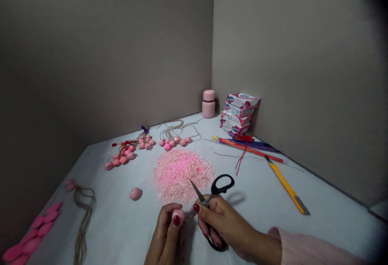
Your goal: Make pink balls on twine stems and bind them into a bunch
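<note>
While I am watching through the head camera, the pink bead (178, 215) is sitting pinched in the fingertips of the left hand (165, 236), low over the table (121, 224). Just to its right, the right hand (226, 224) is gripping the scissors (198, 192), closed around the lower handle. Their long axis is slanting up and leftward, blades seemingly together, tip pointing away from me toward the heap of pink flakes (183, 174). The right forefinger is nearly touching the bead.

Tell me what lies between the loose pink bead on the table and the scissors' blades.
Head view: the near part of the pile of pink flakes lies between loose bead and scissors.
</note>
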`<act>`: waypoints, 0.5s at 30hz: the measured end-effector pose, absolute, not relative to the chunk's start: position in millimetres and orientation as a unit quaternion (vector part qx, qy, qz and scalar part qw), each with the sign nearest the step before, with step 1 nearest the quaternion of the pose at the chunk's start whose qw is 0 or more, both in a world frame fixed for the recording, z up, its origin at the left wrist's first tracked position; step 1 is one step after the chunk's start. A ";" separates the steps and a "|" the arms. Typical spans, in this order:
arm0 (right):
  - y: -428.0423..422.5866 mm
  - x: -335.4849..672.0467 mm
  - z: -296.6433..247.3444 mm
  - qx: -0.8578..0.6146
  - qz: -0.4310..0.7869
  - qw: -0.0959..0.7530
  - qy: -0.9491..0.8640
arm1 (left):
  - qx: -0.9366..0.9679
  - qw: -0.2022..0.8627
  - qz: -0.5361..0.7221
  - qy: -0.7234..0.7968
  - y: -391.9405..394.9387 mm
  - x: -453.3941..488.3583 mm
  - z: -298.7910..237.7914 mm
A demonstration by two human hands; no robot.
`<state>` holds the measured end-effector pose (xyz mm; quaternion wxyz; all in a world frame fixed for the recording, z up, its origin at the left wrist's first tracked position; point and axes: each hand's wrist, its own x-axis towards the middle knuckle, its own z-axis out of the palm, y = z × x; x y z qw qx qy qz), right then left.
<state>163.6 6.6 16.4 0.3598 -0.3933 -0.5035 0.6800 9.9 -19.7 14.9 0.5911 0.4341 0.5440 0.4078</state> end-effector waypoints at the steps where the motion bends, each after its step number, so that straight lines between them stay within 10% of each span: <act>1: 7.2 163.8 18.1 -0.393 0.692 0.359 -0.488 | 0.426 0.594 0.412 0.544 -19.6 10.3 13.8; 15: 3.8 173.3 24.7 -0.461 0.510 0.407 -0.602 | 0.399 0.537 0.490 0.559 -19.0 8.5 17.7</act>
